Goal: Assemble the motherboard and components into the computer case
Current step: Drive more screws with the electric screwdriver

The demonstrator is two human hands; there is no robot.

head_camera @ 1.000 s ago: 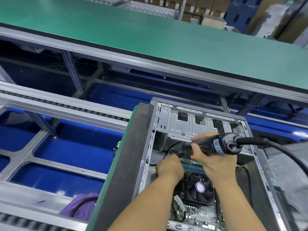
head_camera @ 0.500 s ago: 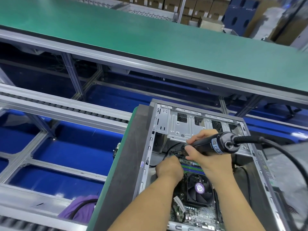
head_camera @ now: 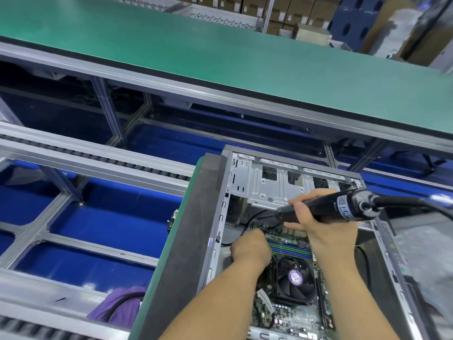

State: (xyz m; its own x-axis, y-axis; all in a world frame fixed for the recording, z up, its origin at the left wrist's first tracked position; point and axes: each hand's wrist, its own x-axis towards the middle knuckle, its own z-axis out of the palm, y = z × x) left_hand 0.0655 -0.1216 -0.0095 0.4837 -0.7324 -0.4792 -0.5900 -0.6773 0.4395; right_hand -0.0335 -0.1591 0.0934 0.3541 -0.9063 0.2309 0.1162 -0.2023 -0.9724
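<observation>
Your right hand (head_camera: 326, 231) is wrapped around the driver (head_camera: 326, 208), fingers curled tight on its black barrel, and the tip angles down toward the far left corner of the board (head_camera: 289, 238), which already lies flat on the floor of the case (head_camera: 221, 217). The likeliest trouble is the bit slipping off the screw: you hold the driver at a steep slant, not square to the board, so a slip could gouge the traces or nick the thin black wire (head_camera: 247, 224) running just beside that corner. A slanted start could also cross-thread the screw. Watch the cord (head_camera: 416, 204) too; it trails off to your right over the case edge, and its pull could tug the tip sideways. Your left hand (head_camera: 251, 249) rests low on the board near that same corner, back of the hand up, so its fingers are hidden and I cannot tell whether they pinch a screw or only steady the board. If they sit close to the bit, a slip reaches them first. The fastening point lies between your two hands, just beyond the left knuckles and under the right thumb. The fan (head_camera: 295, 278) and memory slots (head_camera: 290, 249) sit nearer you, apart from the tip.
</observation>
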